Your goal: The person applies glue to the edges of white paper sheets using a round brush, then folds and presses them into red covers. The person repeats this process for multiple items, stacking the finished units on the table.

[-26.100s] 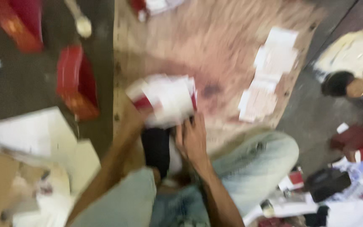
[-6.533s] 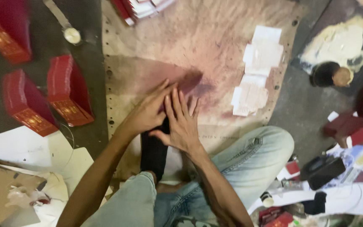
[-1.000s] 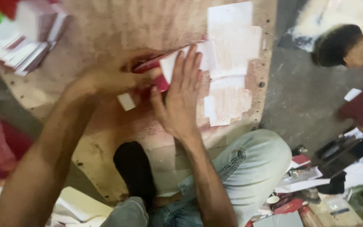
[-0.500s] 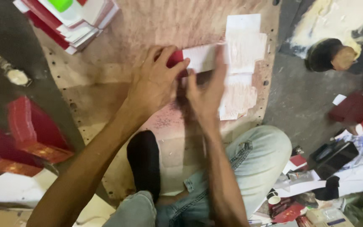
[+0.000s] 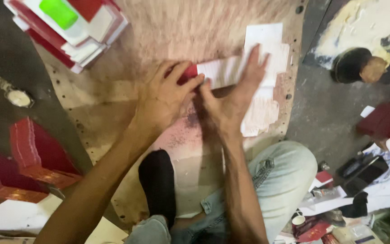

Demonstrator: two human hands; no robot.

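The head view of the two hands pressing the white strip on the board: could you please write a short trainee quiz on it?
1. True or false: both hands touch the white strip.
2. Which hand covers the red piece? A left, B right.
3. What lies on top of the stack of red and white boxes?

Key: 1 true. 2 A, the left hand; the right hand lies flat on the strip. 3 A green object.

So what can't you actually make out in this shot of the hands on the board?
- Red piece, head view: mostly covered by the left hand.
- White strip, head view: its right end lies under the right hand.
- Stack of red and white boxes, head view: cut off by the top edge.
- Small items at lower right: too small and cluttered.
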